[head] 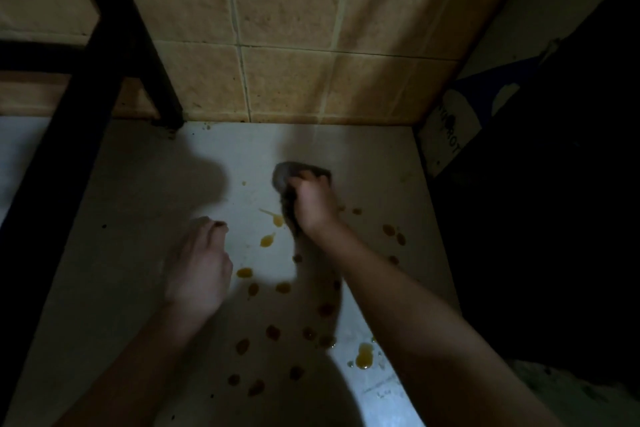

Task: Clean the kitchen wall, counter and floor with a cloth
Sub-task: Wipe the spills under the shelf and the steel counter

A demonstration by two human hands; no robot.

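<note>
Our right hand [313,204] fingers clenching the cloth [285,174], left hand [199,263] loosely curled and empty, we should press firmly through the drops [267,240] beside the cloth.

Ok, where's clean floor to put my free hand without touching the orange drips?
Bare floor lies left of the left hand toward the dark frame leg, and along the tiled wall beyond the cloth. Orange drips crowd the middle, from the cloth back toward you.

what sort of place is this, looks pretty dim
Likely a dim kitchen floor corner: tan wall tiles meet a pale floor spattered with orange drips, beside a dark furniture leg. The right hand holds a cloth on the floor.
</note>
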